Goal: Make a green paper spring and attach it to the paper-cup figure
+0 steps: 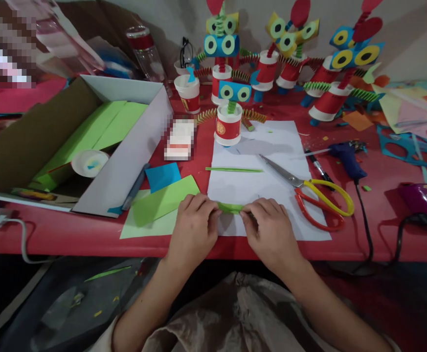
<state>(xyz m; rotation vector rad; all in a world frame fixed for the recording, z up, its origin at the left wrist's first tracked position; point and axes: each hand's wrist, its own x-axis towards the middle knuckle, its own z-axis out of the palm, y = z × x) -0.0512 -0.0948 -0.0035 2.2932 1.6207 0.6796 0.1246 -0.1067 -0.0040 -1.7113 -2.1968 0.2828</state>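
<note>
Pinching green strip in left grip and right grip, lower centre of frame; long axis left-right between them, nearer neither.

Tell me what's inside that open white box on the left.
Inside the box lie green sheets and, nearer the front, a round white piece, perhaps a cup's end. A multicoloured item by the front is unclear. Whatever's beneath the sheets is covered.

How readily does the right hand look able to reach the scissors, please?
Probably yes: the scissors lie beside the right hand with nothing standing between them, though its grip would likely need to release the green paper strip first.
</note>
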